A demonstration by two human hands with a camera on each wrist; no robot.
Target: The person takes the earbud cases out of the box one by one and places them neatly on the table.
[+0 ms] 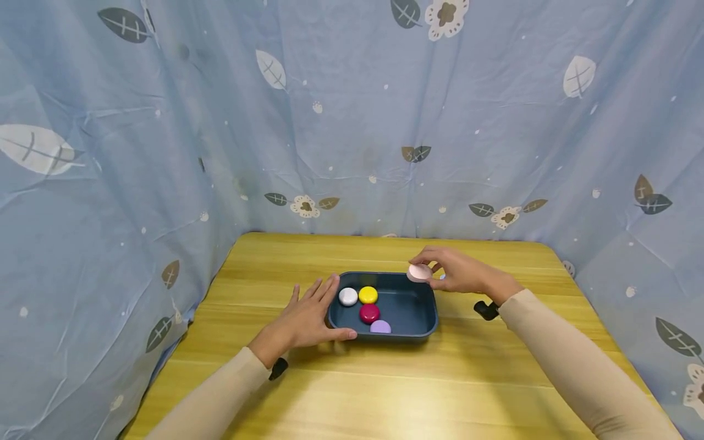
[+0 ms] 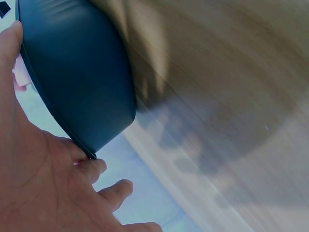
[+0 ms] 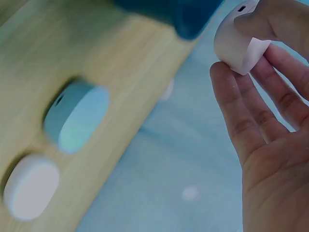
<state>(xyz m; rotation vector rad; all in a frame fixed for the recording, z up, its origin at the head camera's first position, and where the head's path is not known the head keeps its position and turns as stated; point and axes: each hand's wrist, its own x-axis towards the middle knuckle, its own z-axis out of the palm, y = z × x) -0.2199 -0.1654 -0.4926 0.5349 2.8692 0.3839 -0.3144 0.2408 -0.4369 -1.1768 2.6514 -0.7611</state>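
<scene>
My right hand (image 1: 459,271) pinches a pale pink rounded disc (image 1: 420,273) between thumb and fingers, over the back right corner of a dark blue tray (image 1: 396,337). In the right wrist view the pink disc has a small dark slot in its side. My left hand (image 1: 308,318) rests at the tray's left end, fingers spread along that side and thumb on the front rim. Inside the tray lie a white disc (image 1: 348,297), a yellow disc (image 1: 368,295), a dark red disc (image 1: 370,313) and a lilac disc (image 1: 381,327), partly hidden by the front wall.
In the right wrist view, a light blue disc (image 3: 77,116) and a whitish disc (image 3: 31,187) stand on the wooden table (image 1: 352,391). The right hand mostly hides that spot in the head view. A blue patterned curtain (image 1: 352,122) surrounds the table's back and sides.
</scene>
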